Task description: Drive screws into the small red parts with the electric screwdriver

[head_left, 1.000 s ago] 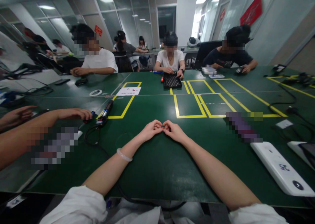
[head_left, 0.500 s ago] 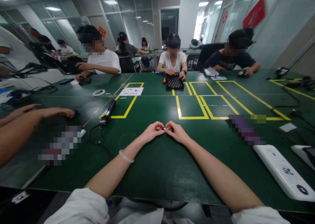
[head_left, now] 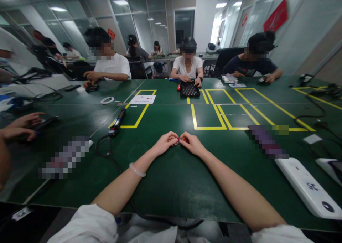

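Note:
Over the middle of the green table [head_left: 171,186], my left hand [head_left: 166,143] is closed in a pinch. A tiny red piece [head_left: 177,139] shows at its fingertips; its kind is too small to tell. My right hand [head_left: 193,143] is also pinched, its fingertips almost meeting those of the left. What the right fingers hold, if anything, is hidden. Both forearms come in from the near edge, and a pale bangle [head_left: 137,170] circles the left wrist.
A black torch-like tool [head_left: 119,118] with a cable lies to the left. Beyond, a person handles a black tray [head_left: 189,89]. Yellow tape marks [head_left: 210,128] line the table. A white device [head_left: 307,187] lies at right; another person's hands [head_left: 22,127] are at far left.
The small piece between my fingertips looked whitish before and shows red now. My hands have barely moved. At far left, the other person's arm has drawn back.

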Demonstrator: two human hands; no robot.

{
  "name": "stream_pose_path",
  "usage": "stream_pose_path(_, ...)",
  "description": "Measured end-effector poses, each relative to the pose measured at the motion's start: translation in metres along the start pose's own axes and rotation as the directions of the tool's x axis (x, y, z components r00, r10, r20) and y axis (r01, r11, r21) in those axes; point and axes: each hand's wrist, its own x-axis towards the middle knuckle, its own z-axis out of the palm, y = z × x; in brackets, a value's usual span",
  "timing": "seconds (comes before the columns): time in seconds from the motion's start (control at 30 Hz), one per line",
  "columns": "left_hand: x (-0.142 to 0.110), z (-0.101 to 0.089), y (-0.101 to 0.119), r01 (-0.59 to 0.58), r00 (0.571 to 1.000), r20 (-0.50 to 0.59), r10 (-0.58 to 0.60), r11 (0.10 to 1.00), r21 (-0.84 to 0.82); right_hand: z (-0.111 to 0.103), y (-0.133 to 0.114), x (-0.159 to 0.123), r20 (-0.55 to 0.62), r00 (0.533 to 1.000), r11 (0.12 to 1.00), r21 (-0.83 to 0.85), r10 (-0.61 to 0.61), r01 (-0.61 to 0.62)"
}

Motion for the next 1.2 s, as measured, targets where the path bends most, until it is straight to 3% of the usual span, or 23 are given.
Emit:
stream_pose_path(0.53,0.000,0.001,-0.001,-0.026,0.999,0.029,0.026,1.000,0.004,0.000,0.005,0.000,0.014,1.000,1.000,-0.007,-0.001,0.001)
stream_pose_path(0.97,0.001,0.000,-0.006,-0.033,0.999,0.043,0.033,0.999,0.016,-0.001,0.004,0.001,0.020,1.000,0.995,0.102,0.015,-0.017)
stream_pose_path(1.2,-0.001,-0.008,0.000,-0.040,0.999,0.000,0.041,0.990,0.134,-0.002,0.004,0.000,0.012,1.000,0.994,0.113,0.011,-0.012)
